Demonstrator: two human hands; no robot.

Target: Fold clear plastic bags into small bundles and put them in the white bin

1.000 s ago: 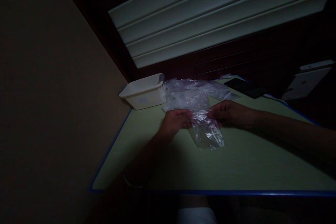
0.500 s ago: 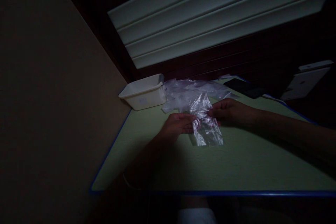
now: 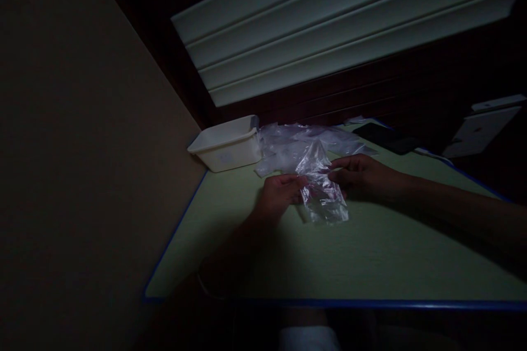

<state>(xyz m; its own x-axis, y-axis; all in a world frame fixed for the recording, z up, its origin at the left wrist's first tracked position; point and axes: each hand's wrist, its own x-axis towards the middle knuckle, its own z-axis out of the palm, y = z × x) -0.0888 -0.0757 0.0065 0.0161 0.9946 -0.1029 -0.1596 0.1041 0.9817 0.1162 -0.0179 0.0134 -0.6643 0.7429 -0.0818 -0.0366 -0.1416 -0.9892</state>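
Note:
A clear, crinkled plastic bag (image 3: pixel 323 197) hangs above the pale green table (image 3: pixel 370 252), held between both hands. My left hand (image 3: pixel 280 193) pinches its left edge with thumb and fingers. On the opposite edge, my right hand (image 3: pixel 356 173) is closed on the bag too. Just behind it lies a spread pile of similar clear bags (image 3: pixel 284 148), partly hidden by the held one.
A white plastic bin (image 3: pixel 230 153) stands at the back left of the table, against the wall. A dark flat object (image 3: pixel 385 137) lies at the back right, with a white cable (image 3: pixel 432 154) beside it. Blue edging borders the table.
The lower end of the held bag has shifted up slightly and looks more crumpled. Both hands keep their grip in nearly the same place.

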